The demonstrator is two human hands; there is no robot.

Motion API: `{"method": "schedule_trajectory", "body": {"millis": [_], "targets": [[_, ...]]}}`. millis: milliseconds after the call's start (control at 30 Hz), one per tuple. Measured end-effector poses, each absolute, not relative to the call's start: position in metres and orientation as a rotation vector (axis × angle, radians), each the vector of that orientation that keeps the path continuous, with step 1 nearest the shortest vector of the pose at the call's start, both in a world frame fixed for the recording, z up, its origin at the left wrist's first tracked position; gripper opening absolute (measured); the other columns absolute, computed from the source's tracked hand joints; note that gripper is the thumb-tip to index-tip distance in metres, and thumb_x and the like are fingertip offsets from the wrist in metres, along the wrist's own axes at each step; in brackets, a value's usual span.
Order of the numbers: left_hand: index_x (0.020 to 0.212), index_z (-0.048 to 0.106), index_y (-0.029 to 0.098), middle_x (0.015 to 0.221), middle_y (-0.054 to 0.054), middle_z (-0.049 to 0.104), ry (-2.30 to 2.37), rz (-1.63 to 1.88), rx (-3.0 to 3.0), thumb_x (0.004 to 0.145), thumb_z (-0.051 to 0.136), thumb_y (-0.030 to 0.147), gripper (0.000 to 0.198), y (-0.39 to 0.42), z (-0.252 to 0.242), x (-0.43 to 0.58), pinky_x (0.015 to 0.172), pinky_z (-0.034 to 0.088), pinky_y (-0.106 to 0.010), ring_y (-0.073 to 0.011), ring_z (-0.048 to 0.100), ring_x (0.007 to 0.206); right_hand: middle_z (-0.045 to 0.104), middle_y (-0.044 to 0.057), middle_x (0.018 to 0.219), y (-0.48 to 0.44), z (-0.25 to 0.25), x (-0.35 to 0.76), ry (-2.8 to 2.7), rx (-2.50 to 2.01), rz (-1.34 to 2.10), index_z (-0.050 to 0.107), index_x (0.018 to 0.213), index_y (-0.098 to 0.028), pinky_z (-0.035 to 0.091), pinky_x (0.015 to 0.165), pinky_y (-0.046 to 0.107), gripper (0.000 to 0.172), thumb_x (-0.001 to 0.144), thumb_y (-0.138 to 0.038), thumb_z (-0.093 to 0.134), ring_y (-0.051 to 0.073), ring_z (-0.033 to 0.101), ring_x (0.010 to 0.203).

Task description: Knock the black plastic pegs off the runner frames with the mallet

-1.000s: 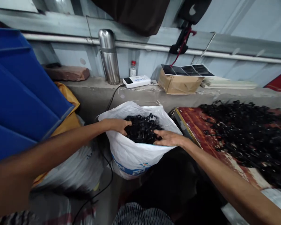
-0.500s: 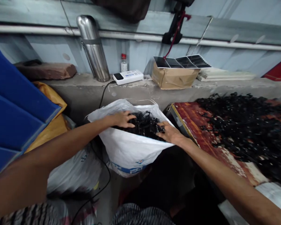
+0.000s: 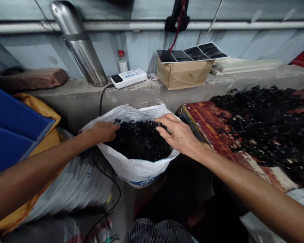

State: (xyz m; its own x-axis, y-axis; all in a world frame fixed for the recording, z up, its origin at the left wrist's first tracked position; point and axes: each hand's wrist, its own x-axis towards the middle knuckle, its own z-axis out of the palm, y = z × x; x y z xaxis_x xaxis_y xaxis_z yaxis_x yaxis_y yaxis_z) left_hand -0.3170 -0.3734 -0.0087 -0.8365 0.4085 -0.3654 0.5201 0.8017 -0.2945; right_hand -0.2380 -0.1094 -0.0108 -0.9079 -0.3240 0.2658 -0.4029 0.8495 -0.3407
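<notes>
A white woven sack [image 3: 139, 168] stands with its mouth spread wide, holding a mass of small black plastic parts [image 3: 139, 141]. My left hand [image 3: 103, 131] is over the sack's left side, fingers curled in. A few black parts show by its fingertips, but what it grips is hidden. Above the right side of the mouth is my right hand [image 3: 178, 132], fingers stretched forward and thumb apart, the tips close to the black parts.
More black parts [image 3: 276, 128] lie heaped on a worn red board [image 3: 200, 116] at right. Along the ledge behind are a steel flask [image 3: 84, 50], a white device [image 3: 129, 78] with a cable, and a cardboard box [image 3: 183, 74]. Blue panels [image 3: 12, 131] are at left.
My left hand has moved left and curled its fingers. My right hand has lifted from among the parts. The black parts now look more level in the sack, and the view has shifted.
</notes>
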Motion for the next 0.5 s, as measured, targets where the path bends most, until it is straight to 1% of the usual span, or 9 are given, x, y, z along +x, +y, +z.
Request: {"method": "schedule_trajectory", "body": {"millis": [33, 67, 100, 167, 233, 300, 367, 433, 500], "targets": [[0.121, 0.065, 0.012, 0.110, -0.020, 0.067, 2.764, -0.560, 0.710, 0.091, 0.044, 0.021, 0.038, -0.368, -0.006, -0.314, 0.079, 0.050, -0.039, -0.0339, 0.066, 0.099, 0.060, 0.013, 0.123, -0.102, -0.008, -0.233, -2.876, 0.518, 0.496, 0.060, 0.128, -0.016, 0.045, 0.097, 0.038, 0.036, 0.097, -0.026, 0.044, 0.024, 0.059, 0.111], [0.120, 0.065, 0.012, 0.111, -0.021, 0.066, 2.825, -0.541, 0.714, 0.091, 0.046, 0.025, 0.036, -0.362, -0.005, -0.308, 0.078, 0.049, -0.039, -0.0335, 0.066, 0.097, 0.061, 0.012, 0.124, -0.096, -0.007, -0.228, -2.969, 0.450, 0.326, 0.060, 0.128, -0.018, 0.044, 0.095, 0.040, 0.036, 0.097, -0.027, 0.044, 0.026, 0.059, 0.111], [0.117, 0.065, 0.013, 0.112, -0.020, 0.065, 2.864, -0.492, 0.745, 0.092, 0.048, 0.028, 0.034, -0.355, -0.003, -0.301, 0.076, 0.049, -0.038, -0.0318, 0.067, 0.094, 0.062, 0.012, 0.124, -0.090, -0.006, -0.224, -3.064, 0.392, 0.174, 0.061, 0.126, -0.020, 0.044, 0.094, 0.042, 0.035, 0.096, -0.028, 0.046, 0.028, 0.059, 0.111], [0.108, 0.067, 0.015, 0.106, -0.015, 0.066, 2.777, -0.291, 0.947, 0.093, 0.049, 0.032, 0.029, -0.343, -0.001, -0.281, 0.075, 0.049, -0.033, -0.0255, 0.066, 0.090, 0.066, 0.011, 0.119, -0.082, -0.007, -0.217, -3.210, 0.317, -0.054, 0.065, 0.121, -0.020, 0.042, 0.090, 0.044, 0.032, 0.095, -0.029, 0.049, 0.030, 0.060, 0.107], [0.096, 0.067, 0.018, 0.092, -0.006, 0.068, 2.376, -0.022, 1.224, 0.098, 0.041, 0.033, 0.030, -0.336, 0.001, -0.255, 0.073, 0.047, -0.026, -0.0180, 0.064, 0.083, 0.069, 0.011, 0.113, -0.081, -0.011, -0.212, -3.279, 0.340, -0.097, 0.067, 0.115, -0.019, 0.040, 0.088, 0.044, 0.028, 0.095, -0.027, 0.050, 0.031, 0.061, 0.104], [0.087, 0.066, 0.019, 0.078, -0.002, 0.067, 2.078, 0.096, 1.306, 0.101, 0.032, 0.029, 0.038, -0.335, 0.005, -0.231, 0.066, 0.043, -0.024, -0.0140, 0.060, 0.070, 0.069, 0.010, 0.112, -0.085, -0.014, -0.209, -3.331, 0.403, -0.127, 0.068, 0.112, -0.019, 0.038, 0.087, 0.042, 0.027, 0.095, -0.023, 0.048, 0.029, 0.061, 0.105], [0.078, 0.064, 0.020, 0.071, -0.002, 0.067, 1.966, 0.090, 1.311, 0.099, 0.033, 0.025, 0.038, -0.337, 0.013, -0.213, 0.060, 0.039, -0.026, -0.0137, 0.055, 0.061, 0.070, 0.009, 0.109, -0.091, -0.015, -0.207, -3.382, 0.481, -0.146, 0.069, 0.109, -0.020, 0.036, 0.085, 0.041, 0.027, 0.092, -0.013, 0.049, 0.027, 0.062, 0.103], [0.070, 0.061, 0.019, 0.067, -0.002, 0.066, 1.909, 0.073, 1.290, 0.096, 0.038, 0.022, 0.035, -0.337, 0.023, -0.208, 0.056, 0.035, -0.027, -0.0134, 0.050, 0.057, 0.072, 0.008, 0.101, -0.099, -0.011, -0.207, -3.431, 0.555, -0.163, 0.070, 0.103, -0.020, 0.036, 0.082, 0.039, 0.031, 0.083, -0.003, 0.053, 0.024, 0.065, 0.095], [0.068, 0.059, 0.018, 0.064, 0.000, 0.063, 1.818, 0.128, 1.199, 0.093, 0.041, 0.019, 0.031, -0.334, 0.032, -0.217, 0.054, 0.035, -0.025, -0.0118, 0.047, 0.056, 0.072, 0.007, 0.094, -0.106, -0.005, -0.211, -3.449, 0.606, -0.166, 0.069, 0.100, -0.020, 0.036, 0.080, 0.039, 0.037, 0.075, 0.004, 0.055, 0.023, 0.066, 0.086]]}}
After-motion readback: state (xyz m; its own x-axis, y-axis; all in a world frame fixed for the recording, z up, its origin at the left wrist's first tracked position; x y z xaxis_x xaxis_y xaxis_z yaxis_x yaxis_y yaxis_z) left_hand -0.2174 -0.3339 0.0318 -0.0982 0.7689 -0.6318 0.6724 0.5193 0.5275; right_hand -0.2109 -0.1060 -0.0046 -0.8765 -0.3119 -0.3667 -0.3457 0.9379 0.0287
